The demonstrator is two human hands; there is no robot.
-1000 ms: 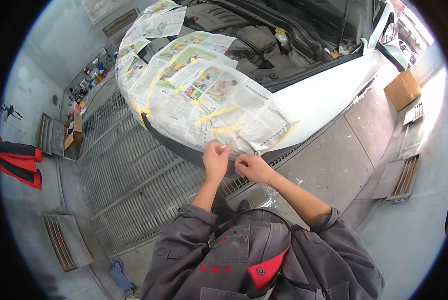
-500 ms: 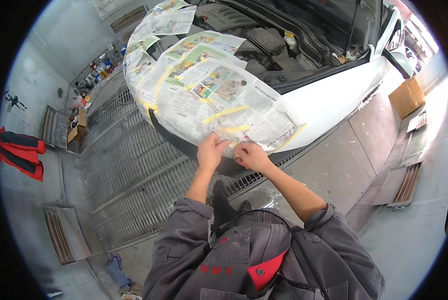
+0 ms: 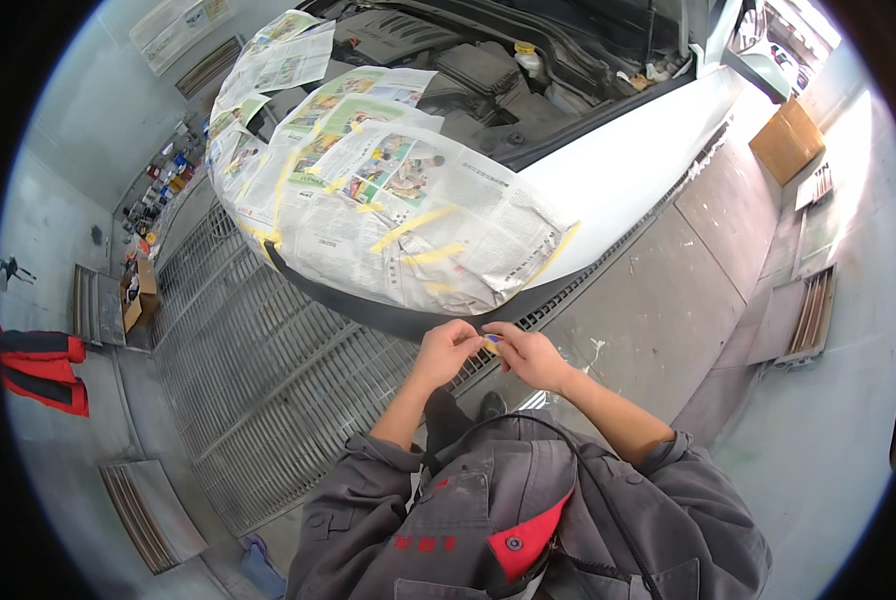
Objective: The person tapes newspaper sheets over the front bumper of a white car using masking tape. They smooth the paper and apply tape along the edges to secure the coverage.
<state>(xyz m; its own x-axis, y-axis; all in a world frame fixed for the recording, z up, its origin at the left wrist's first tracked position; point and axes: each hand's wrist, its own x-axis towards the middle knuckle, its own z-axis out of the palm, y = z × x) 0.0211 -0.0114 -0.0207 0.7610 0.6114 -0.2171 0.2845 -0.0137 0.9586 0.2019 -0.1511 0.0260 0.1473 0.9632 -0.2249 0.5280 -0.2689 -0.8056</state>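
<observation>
So the bare hands are no longer pressing on the lower edge of the newspaper; they're sitting back just in front of the white car with the open engine bay (image 3: 618, 175), below the black plastic bumper trim (image 3: 368, 317). The right hand (image 3: 533, 360) is gripping a small yellow ring-shaped roll with blue on it (image 3: 492, 344) (looking like masking tape to me) between thumb and fingers, and the left hand (image 3: 448, 352) is bringing curled fingertips to its near side; whether those are pinching a loose end, I can't tell. A short yellow paper-tape strip (image 3: 439, 289) is showing near that edge of the overlapping printed newspaper sheets (image 3: 368, 240), so I'm guessing that spot is holding and the work is shifting back to the roll. Container-wise, an open brown cardboard box (image 3: 148, 300) is standing over by the left wall with pale and dark bits poking up, too small to make out. Behind it a row of small mixed-colour bottles and cans (image 3: 165, 178) is lining the wall, contents not showing. A brown cardboard box on the right (image 3: 788, 142) is hiding whatever it's holding, and a whitish plastic reservoir with a yellow cap (image 3: 529, 62) is sitting in the engine bay, level unreadable.
</observation>
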